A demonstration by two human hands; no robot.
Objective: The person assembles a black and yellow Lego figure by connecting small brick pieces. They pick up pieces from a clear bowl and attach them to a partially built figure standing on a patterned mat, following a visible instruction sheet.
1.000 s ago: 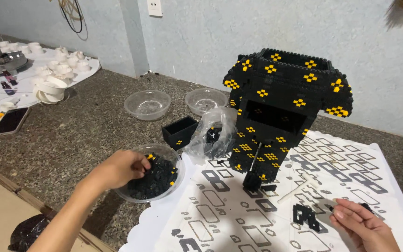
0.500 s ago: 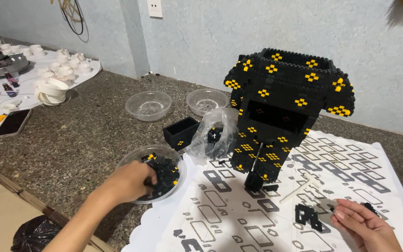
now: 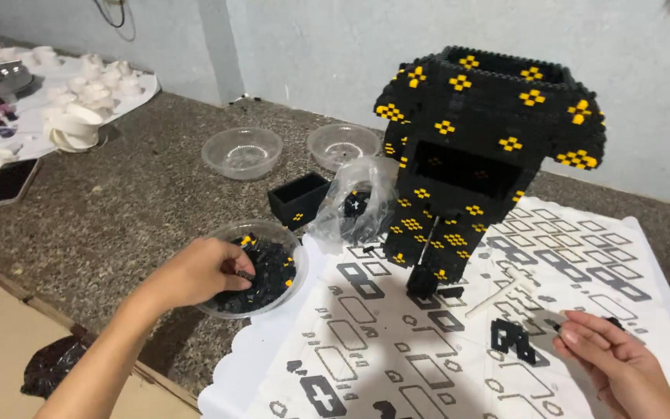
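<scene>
Soft even indoor light, faint shadows beneath the black-and-yellow brick model, mild blur throughout, edges slightly stretched.

One view only, worn on the person's head, looking down and forward across a speckled stone counter toward a pale wall. It sits close: the left hand and right hand fill the lower corners, forearms cut by the frame edge. The black-and-yellow brick model stands just right of centre, near arm's reach. No second view shares the scene.
</scene>
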